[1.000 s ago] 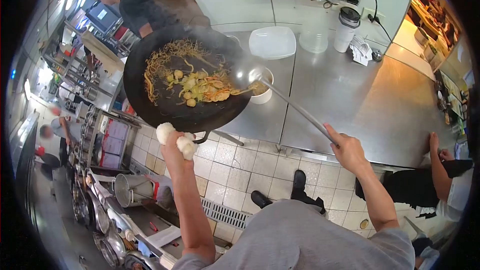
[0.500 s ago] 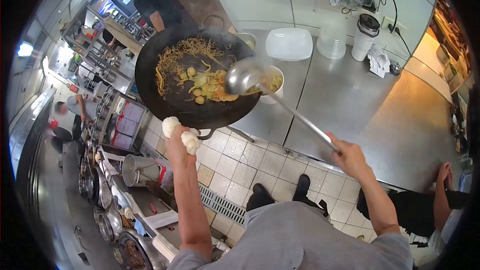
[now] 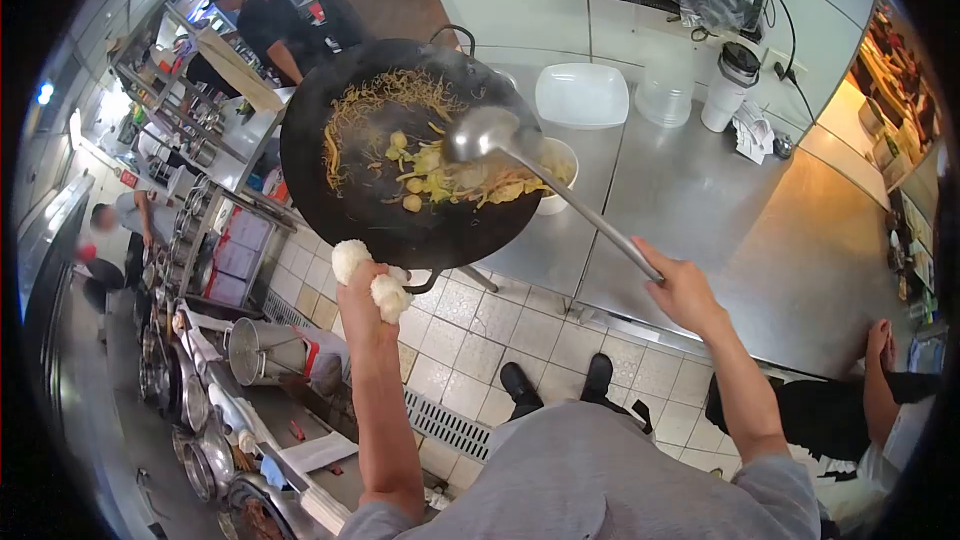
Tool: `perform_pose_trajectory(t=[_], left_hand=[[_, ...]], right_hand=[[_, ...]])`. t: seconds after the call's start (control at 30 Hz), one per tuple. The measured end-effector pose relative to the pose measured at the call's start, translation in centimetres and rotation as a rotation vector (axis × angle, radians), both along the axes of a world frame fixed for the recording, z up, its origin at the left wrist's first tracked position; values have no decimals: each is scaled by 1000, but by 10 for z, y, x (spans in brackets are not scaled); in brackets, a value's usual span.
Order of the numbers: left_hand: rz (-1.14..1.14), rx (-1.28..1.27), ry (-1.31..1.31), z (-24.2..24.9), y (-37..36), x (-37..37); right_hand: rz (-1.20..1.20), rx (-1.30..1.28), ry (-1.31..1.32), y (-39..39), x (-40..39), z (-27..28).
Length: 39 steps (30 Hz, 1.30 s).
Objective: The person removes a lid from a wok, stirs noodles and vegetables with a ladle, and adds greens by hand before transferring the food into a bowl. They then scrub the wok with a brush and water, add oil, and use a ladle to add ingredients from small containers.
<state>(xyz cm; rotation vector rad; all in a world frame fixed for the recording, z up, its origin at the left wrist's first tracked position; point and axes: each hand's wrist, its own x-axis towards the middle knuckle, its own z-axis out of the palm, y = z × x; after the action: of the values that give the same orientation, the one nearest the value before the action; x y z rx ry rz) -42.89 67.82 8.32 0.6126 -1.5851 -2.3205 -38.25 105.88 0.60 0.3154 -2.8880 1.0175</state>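
Observation:
My left hand (image 3: 365, 285) grips the near handle of a big black wok (image 3: 340, 205) through a white cloth (image 3: 385, 292) and holds it tilted in the air over the steel counter's edge. Noodles and vegetables (image 3: 430, 170) lie in the wok, sliding toward its right rim. My right hand (image 3: 683, 290) is shut on the long steel handle of a ladle (image 3: 480, 132), whose bowl hovers over the food. A white container (image 3: 560, 165) partly filled with food sits on the counter just under the wok's right rim.
The steel counter (image 3: 700, 200) carries a white square lid (image 3: 582, 95), stacked clear tubs (image 3: 668, 92) and a tumbler (image 3: 728, 87). A co-worker's arm (image 3: 880, 380) rests at the counter's right edge. Other people stand at far left. Stove with pots (image 3: 250, 350) lies at lower left.
The wok has tipped further toward the white container and the food has slid to its right rim. The ladle bowl has lifted slightly and moved over the food.

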Motion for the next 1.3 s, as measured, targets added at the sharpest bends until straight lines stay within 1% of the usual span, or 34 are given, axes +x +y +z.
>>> perform_pose_trajectory(t=[0.07,0.1,0.17,0.2,0.27,0.4,0.47,0.5,0.57,0.67,0.9,0.97,1.07,1.3], left_hand=[[-12,-7,-1,-1,1,2],[-12,2,-3,-2,0,2],[-11,21,2,-5,-1,-5],[-8,32,30,-8,-1,-8],[-5,42,47,-12,-1,-9],[-34,25,29,-11,-5,-12],[-53,33,32,-12,-4,-15],[-32,54,37,-11,-2,-16],[-13,60,53,-12,-1,-20],[10,44,28,-11,2,-21],[27,66,43,-14,6,-30],[25,86,88,-19,6,-39],[51,70,66,-20,11,-46],[80,21,136,-18,21,-53]], right_hand=[[-16,-92,-125,-18,-8,-6],[-27,-88,-124,-17,-2,-14],[-95,48,-127,-8,15,-29],[-96,56,-126,1,22,-29],[-148,294,-67,14,36,-21],[-161,278,-56,1,36,-3],[-134,123,-70,-5,36,-4],[-147,122,-72,-2,37,-8],[-175,249,0,6,37,-18],[-196,304,-39,12,44,-15],[-233,271,-116,17,57,-22],[-222,245,-43,17,57,-28],[-217,233,-21,19,58,-37],[-260,185,-76,22,73,-48]])
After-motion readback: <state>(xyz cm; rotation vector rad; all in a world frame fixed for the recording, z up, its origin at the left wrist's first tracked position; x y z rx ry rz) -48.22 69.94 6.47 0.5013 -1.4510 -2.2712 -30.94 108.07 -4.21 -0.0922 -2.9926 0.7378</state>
